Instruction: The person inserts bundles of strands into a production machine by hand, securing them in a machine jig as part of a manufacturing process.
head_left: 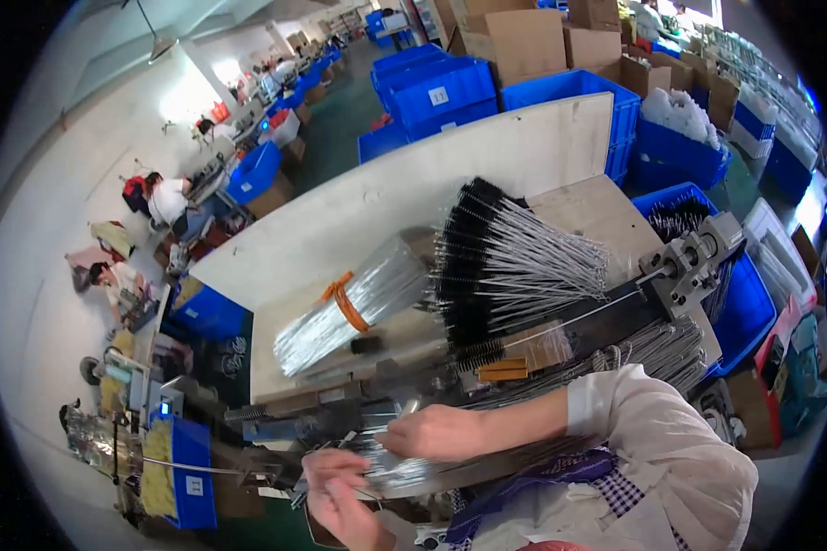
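My right hand (435, 433) reaches in from the right over the bench, its fingers pinched; whatever they hold is hidden. Close to its left, my left hand (342, 496) has its fingers bent inward, slightly blurred, with thin wire ends near them. Loose silvery wires (402, 470) lie under and between both hands. Beyond them, a fanned pile of black-bristled wire brushes (515, 262) rests on the bench. One brush (481, 354) lies in line with a metal clamp fixture (694, 262) at the right. A bundle of shiny wires (386, 285) is tied with an orange band (347, 308).
A pale upright board (413, 188) closes off the bench's far side. More twisted wires (652, 354) lie by the fixture. A blue bin (744, 303) with brushes stands at the right, another (193, 468) at the lower left. Stacked blue crates (441, 92) and people stand further off.
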A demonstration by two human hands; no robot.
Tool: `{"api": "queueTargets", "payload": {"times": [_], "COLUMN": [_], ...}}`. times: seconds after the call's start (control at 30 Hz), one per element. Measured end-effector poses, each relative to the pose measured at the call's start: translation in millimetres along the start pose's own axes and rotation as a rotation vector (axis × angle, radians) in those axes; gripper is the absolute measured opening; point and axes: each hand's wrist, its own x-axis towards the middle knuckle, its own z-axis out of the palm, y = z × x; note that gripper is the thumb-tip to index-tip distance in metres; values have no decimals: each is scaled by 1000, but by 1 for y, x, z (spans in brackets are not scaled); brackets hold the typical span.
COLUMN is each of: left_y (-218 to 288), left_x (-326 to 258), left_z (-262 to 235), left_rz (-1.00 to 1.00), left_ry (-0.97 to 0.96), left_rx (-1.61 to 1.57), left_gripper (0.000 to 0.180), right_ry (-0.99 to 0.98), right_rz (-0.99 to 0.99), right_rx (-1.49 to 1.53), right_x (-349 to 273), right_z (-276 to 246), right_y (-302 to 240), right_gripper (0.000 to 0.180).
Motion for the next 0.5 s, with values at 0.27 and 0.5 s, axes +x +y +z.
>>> {"api": "queueTargets", "payload": {"times": [0.27,0.5], "left_y": [-60,-121], "left_x": [-30,-72], "left_z": [31,70], "left_rz": [126,-290], "left_ry": [-603,-971], "left_rx": [851,34], "left_gripper": [16,23], "right_ry": [-17,-180], "right_rz": [518,548], "right_rx": [-433,-607], "right_x": [-138,-177], "right_z": [-117,-140], "right_y": [79,66], "right_gripper": [23,17]}}
